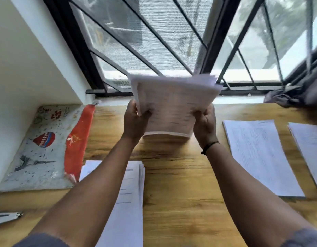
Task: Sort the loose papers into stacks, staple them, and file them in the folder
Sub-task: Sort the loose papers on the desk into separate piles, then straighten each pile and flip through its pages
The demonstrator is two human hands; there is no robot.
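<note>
White printed sheets, thin and slightly fanned at their far edge, form a thick bundle of paper (173, 106) held upright above the wood-grain desk (173, 193), its lower edge just over the surface. The left hand (134, 122) grips the bundle's lower left corner, thumb on the near face and fingers curled behind; the right hand (205, 123) clamps the lower right corner the same way, a thin black wristband (209, 147) on its wrist. Both forearms reach straight forward, well apart. The print is motion-blurred and cannot be read.

Left of the left hand lies a flat grey folder with an orange flap (45, 148), printed with a hot-air balloon and Eiffel towers. Under the left forearm sits a white paper stack (129, 202). Right of the right hand lie a long white stack (259, 155) and another white stack at the frame edge (309, 148). A metal stapler (6, 217) rests near the left elbow.
</note>
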